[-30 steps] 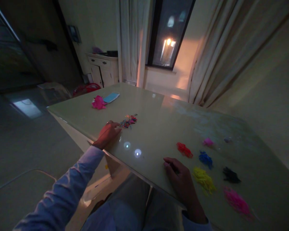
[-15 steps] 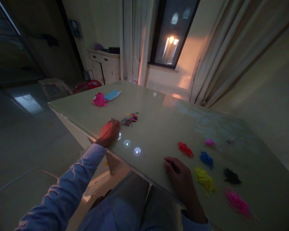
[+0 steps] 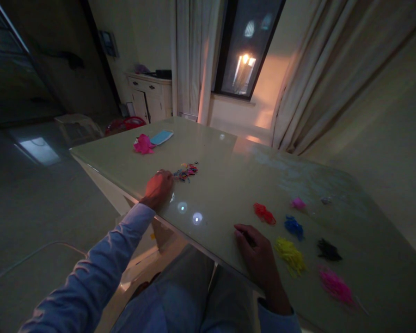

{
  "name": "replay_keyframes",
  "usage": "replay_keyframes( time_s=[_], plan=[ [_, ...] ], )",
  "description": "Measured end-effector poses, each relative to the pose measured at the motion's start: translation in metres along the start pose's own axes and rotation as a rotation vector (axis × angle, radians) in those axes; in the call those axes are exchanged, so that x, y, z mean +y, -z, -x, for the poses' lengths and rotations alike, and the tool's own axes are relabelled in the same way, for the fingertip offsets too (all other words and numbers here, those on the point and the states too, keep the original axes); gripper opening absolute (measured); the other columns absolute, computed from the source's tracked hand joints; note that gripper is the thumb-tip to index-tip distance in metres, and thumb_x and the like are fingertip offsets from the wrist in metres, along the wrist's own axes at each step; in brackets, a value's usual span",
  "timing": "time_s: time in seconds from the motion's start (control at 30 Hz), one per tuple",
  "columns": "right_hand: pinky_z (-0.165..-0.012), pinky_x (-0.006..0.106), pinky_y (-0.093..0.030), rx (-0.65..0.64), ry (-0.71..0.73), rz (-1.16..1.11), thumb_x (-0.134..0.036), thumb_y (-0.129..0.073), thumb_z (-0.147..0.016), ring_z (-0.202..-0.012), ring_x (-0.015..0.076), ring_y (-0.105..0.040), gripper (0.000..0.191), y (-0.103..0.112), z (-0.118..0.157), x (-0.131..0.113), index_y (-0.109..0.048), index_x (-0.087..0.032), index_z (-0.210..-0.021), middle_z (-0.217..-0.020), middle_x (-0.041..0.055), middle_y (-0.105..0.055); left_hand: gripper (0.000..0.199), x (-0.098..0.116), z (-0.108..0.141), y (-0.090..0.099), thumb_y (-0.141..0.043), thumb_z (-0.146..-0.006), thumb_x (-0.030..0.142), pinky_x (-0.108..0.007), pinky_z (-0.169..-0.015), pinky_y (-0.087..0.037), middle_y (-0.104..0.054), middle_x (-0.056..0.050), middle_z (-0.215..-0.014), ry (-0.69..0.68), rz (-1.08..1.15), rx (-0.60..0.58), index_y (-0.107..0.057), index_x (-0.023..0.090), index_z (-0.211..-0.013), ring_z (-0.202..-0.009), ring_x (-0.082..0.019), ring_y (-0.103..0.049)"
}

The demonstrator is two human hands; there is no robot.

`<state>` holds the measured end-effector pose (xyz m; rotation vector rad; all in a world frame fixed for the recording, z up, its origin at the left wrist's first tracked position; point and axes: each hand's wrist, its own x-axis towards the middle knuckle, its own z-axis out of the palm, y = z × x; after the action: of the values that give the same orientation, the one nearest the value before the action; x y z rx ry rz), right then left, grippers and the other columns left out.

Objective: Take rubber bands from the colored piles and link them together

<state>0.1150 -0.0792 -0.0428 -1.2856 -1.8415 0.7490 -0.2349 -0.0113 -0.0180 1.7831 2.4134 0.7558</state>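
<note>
Yellow bundle (image 3: 290,255) and red bundle (image 3: 264,213) near loosely curled right hand (image 3: 254,252), mixed-colour pile (image 3: 187,172) at left hand (image 3: 160,188), fingers bunched, either grip's contents unclear, pink wad (image 3: 143,144) and blue mask (image 3: 162,138) beyond

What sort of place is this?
Probably a room in a home, though I can't be certain: there are long curtains by the window, and a pale cabinet with drawers stands beyond the table.
</note>
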Motion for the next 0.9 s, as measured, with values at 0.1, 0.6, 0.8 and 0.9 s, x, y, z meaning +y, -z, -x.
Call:
replay_keyframes(
  time_s=[0.1,0.6,0.8,0.9],
  plan=[
    [-0.074,0.030,-0.054,0.000,0.008,-0.001,-0.038,-0.056,-0.091,-0.082,0.0211,-0.069,0.027,0.000,-0.001,-0.001,-0.074,-0.020,-0.100,-0.093,0.0083,-0.075,0.033,0.000,0.007,0.001,-0.049,-0.087,0.036,-0.028,-0.077,-0.049,-0.073,-0.011,-0.098,0.018,0.165,0.089,-0.074,0.015,-0.095,-0.085,-0.021,-0.066],
    [-0.073,0.029,-0.052,-0.015,0.023,-0.021,-0.034,-0.055,-0.093,-0.081,0.0190,-0.068,0.025,-0.001,0.001,-0.004,-0.073,-0.019,-0.101,-0.093,0.0075,-0.074,0.039,0.064,0.053,0.005,-0.069,-0.067,0.051,-0.021,-0.046,-0.034,-0.050,0.005,-0.052,0.184,0.999,-0.097,-0.069,0.014,-0.079,-0.046,-0.009,-0.043],
    [-0.075,0.028,-0.050,-0.013,0.039,-0.036,-0.027,-0.056,-0.092,-0.083,0.0174,-0.067,0.021,-0.002,0.002,-0.007,-0.073,-0.018,-0.100,-0.093,0.0067,-0.074,0.040,0.108,0.071,0.005,-0.077,-0.064,0.049,-0.021,-0.045,-0.031,-0.051,0.005,-0.053,0.160,1.165,-0.266,-0.071,0.014,-0.083,-0.047,-0.007,-0.042],
    [-0.073,0.027,-0.049,0.003,0.039,-0.027,-0.024,-0.056,-0.091,-0.080,0.0166,-0.066,0.020,-0.002,0.001,-0.010,-0.073,-0.018,-0.099,-0.091,0.0061,-0.074,0.038,0.135,0.082,0.009,-0.078,-0.064,0.048,-0.021,-0.044,-0.030,-0.050,0.005,-0.052,0.132,1.220,-0.374,-0.072,0.015,-0.083,-0.046,-0.007,-0.040]
  ],
)
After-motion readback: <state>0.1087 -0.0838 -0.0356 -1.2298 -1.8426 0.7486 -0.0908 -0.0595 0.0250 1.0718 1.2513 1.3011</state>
